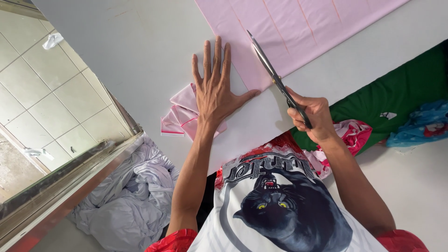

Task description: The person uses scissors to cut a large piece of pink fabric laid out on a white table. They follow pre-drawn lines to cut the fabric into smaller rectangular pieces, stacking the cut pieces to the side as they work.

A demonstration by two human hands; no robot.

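Observation:
My left hand [213, 86] lies flat with fingers spread on the white table [140, 51], its thumb pressing the near corner of a pink cloth [289, 28] marked with thin red lines. My right hand [313, 114] grips the handles of long metal scissors [270, 70], whose blades point away from me over the edge of the pink cloth. A small pile of pink cut pieces [179, 114] lies under and beside my left wrist.
A green cloth [401, 93] and a blue printed cloth [422, 123] lie on the table at the right. A pink-red printed cloth [350, 133] sits by my right wrist. Pale grey fabric [126, 200] is heaped below the table edge, beside a metal rail and tiled floor.

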